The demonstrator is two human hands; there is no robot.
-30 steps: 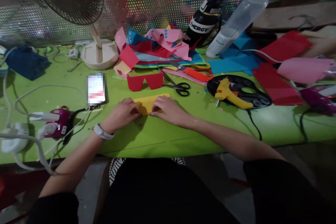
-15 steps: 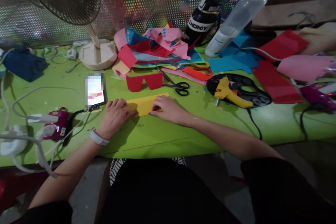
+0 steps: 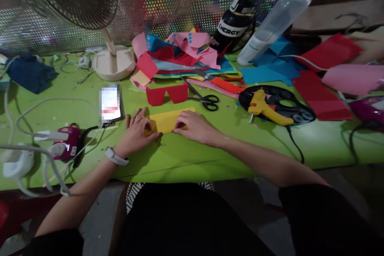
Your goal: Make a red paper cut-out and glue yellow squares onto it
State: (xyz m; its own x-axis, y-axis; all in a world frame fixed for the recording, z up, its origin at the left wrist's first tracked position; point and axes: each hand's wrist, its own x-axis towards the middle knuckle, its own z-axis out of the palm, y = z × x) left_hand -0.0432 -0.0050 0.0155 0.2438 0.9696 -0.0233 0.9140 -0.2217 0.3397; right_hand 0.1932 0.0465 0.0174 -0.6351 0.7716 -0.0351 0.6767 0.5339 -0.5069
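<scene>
A folded-looking strip of yellow paper (image 3: 168,121) lies flat in front of me, running between my two hands. At its left end, my left hand (image 3: 137,133) has thumb and index finger on the paper, with the thumb along the near edge and the other fingers fanned out. My right hand (image 3: 193,126) is bent over the right part of the strip, its thumb and fingertips pinched at the near edge. Just beyond the strip is a red paper cutout (image 3: 179,93) shaped like glasses. Black-handled scissors (image 3: 208,102) rest beside the cutout.
A phone (image 3: 110,104) lies left, near a purple power socket (image 3: 70,142) and white cables. Rightward, a yellow glue gun (image 3: 264,108) sits on a black palette (image 3: 303,108). Behind are paper scraps (image 3: 207,56), a black bottle (image 3: 231,26) and a fan (image 3: 115,62). Another person's hand (image 3: 372,46) shows far right.
My left hand's fingers have spread and lifted from their curled pose, while its thumb stays at the paper's near edge. My right hand holds about the same pose. The view has shifted slightly.
</scene>
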